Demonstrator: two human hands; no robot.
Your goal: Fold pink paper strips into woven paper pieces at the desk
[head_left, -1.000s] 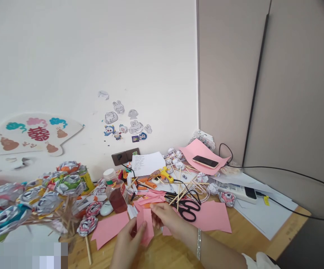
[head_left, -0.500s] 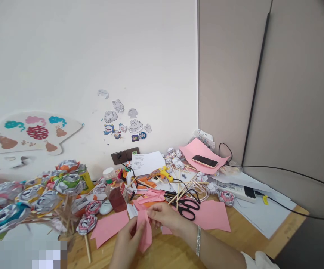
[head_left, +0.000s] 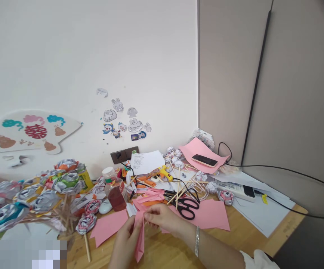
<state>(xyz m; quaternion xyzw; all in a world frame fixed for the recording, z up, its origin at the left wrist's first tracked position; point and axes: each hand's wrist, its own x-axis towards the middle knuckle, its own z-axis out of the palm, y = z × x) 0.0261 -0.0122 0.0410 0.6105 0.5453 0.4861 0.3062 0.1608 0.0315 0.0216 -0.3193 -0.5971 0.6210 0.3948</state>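
A narrow folded strip of pink paper [head_left: 140, 246] hangs between my two hands at the front of the desk. My left hand [head_left: 125, 235] pinches it from the left, thumb on top. On the other side my right hand [head_left: 160, 218] has its thumb and forefinger closed on the strip's upper right edge. Some of its fingers are hidden behind. Flat pink sheets lie on both sides, one to the left [head_left: 110, 226] and another at right [head_left: 210, 215]. Just beyond my right hand rest black-handled scissors [head_left: 187, 207].
A bottle of reddish liquid [head_left: 115, 190] stands behind my left hand. Paper flowers on sticks [head_left: 66, 183] crowd the left side. Farther back are a yellow glue gun [head_left: 165, 173], loose sticks, a phone [head_left: 204, 160] on pink paper, and a power strip [head_left: 237, 190] with a black cable.
The pink strip has turned and looks narrower, its lower end swinging down and left. My right hand has shifted slightly left, and its fingers have moved along the paper.
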